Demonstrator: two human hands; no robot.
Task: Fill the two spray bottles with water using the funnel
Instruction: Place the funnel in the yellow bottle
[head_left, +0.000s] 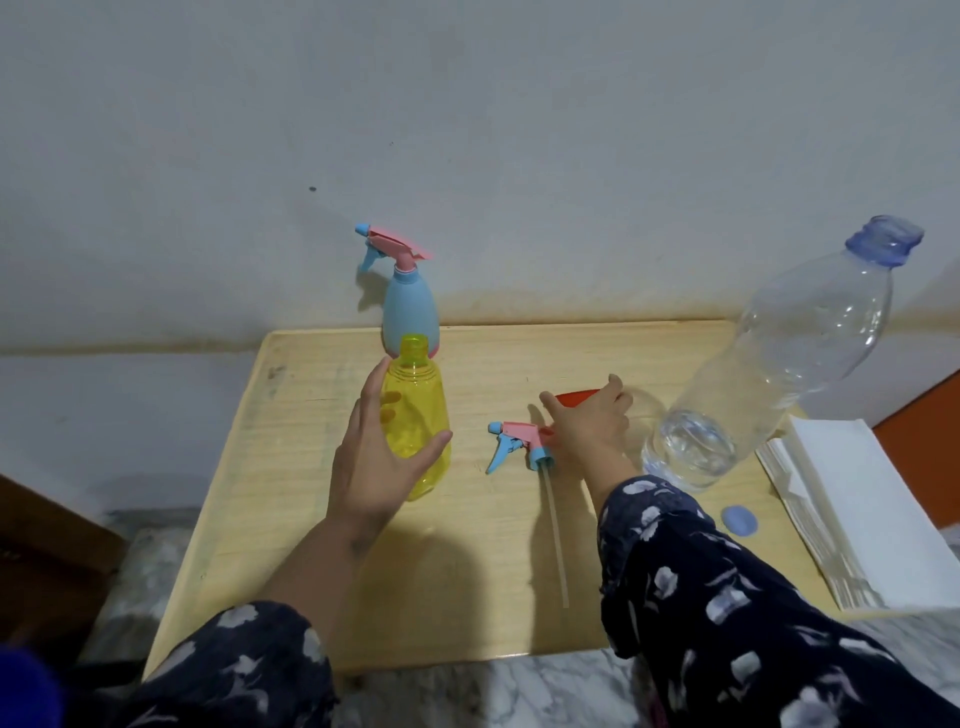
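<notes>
An uncapped yellow spray bottle (418, 415) stands on the wooden table (291, 499). My left hand (371, 467) grips it from the left, fingers behind it and thumb in front. Its pink and blue spray head (517, 441) lies to the right, dip tube pointing toward me. Behind the yellow bottle, near the wall, stands a blue spray bottle (410, 306) with its head screwed on. My right hand (589, 423) reaches over the red funnel (574, 397), thumb and fingers spread around its rim; most of the funnel is hidden.
A big clear water bottle (779, 364) stands uncapped at the right, with water at its bottom. Its blue cap (739, 519) lies in front of it. A stack of white napkins (862, 519) sits at the table's right edge. A wall runs just behind the table.
</notes>
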